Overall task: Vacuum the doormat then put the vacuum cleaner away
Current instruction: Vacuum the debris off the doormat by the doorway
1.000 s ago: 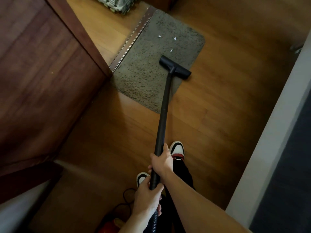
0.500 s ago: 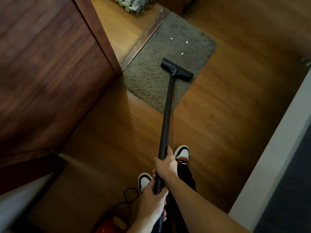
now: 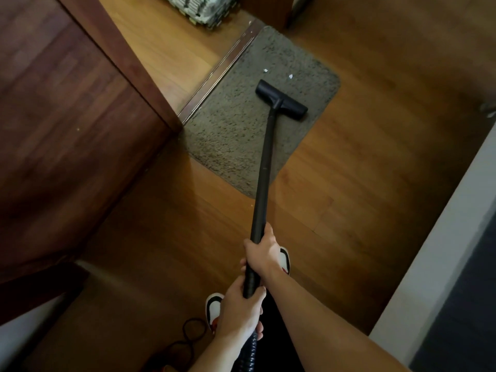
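A grey-brown shaggy doormat (image 3: 236, 135) lies on the wooden floor beside a metal threshold strip. The vacuum's black floor head (image 3: 280, 99) rests on the mat's far half, just short of two white scraps (image 3: 265, 70) (image 3: 290, 76). Its black wand (image 3: 264, 167) runs back to me. My right hand (image 3: 264, 251) grips the wand higher up. My left hand (image 3: 239, 310) grips its lower end, where the ribbed hose (image 3: 248, 355) begins. The vacuum's body is out of view.
A dark wooden door (image 3: 67, 116) stands open at left, its edge touching the mat's corner. The threshold strip (image 3: 222, 68) runs along the mat's left side. A patterned bundle (image 3: 204, 9) sits at the top, a white wall (image 3: 429, 251) at right, a coiled cable (image 3: 193, 328) near my shoes.
The floor head has slid forward along the mat toward the scraps. A third scrap seen earlier no longer shows. Both hands keep their grip.
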